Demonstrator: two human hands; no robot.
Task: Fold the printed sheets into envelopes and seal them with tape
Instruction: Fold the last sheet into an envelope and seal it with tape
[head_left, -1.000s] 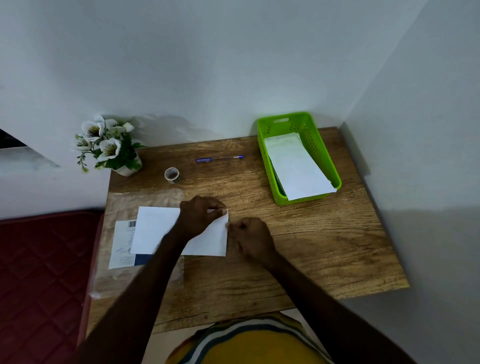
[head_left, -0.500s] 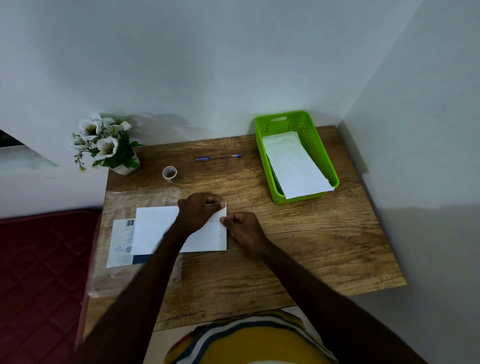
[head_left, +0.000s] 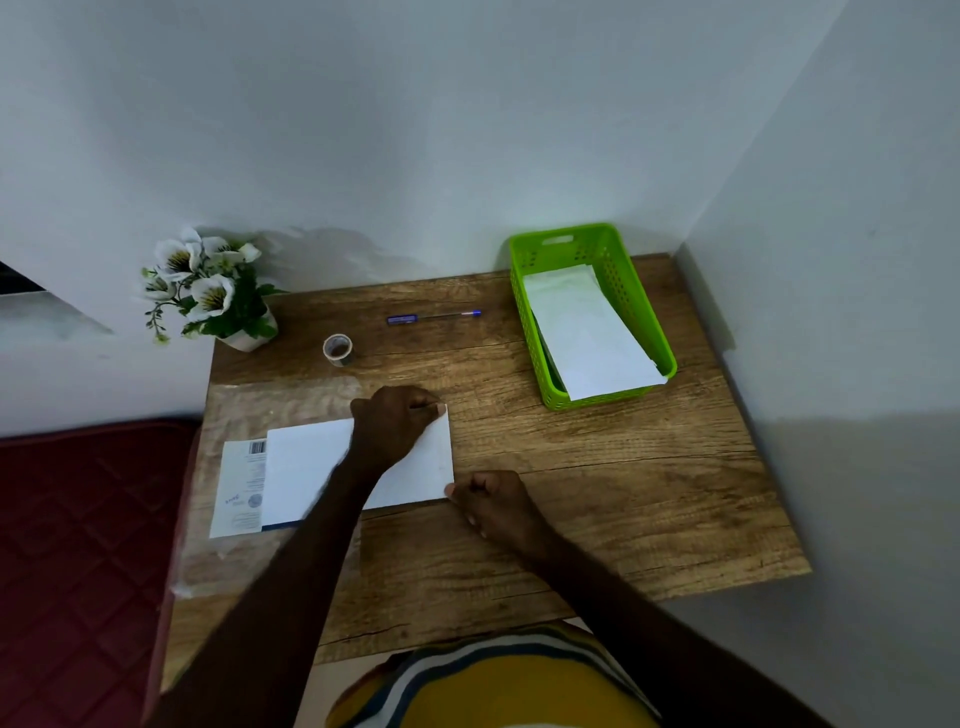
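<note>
Since half a second ago the right hand has slid down the folded sheet's right edge, from beside the left hand to the near right corner; the left hand has stayed at the far right corner. The folded sheet lies flat on the wooden table, its printed flap with a barcode showing at the left end.

The left hand rests on the sheet with fingers curled, thumb and fingertips pressed at the top corner; it seems to pinch the edge, though the grip is hard to make out. The right hand is fisted, its thumb tip touching the sheet's lower right corner.

Beyond the sheet stand a tape roll, a blue pen and a flower pot. A green basket to the right holds white papers.
</note>
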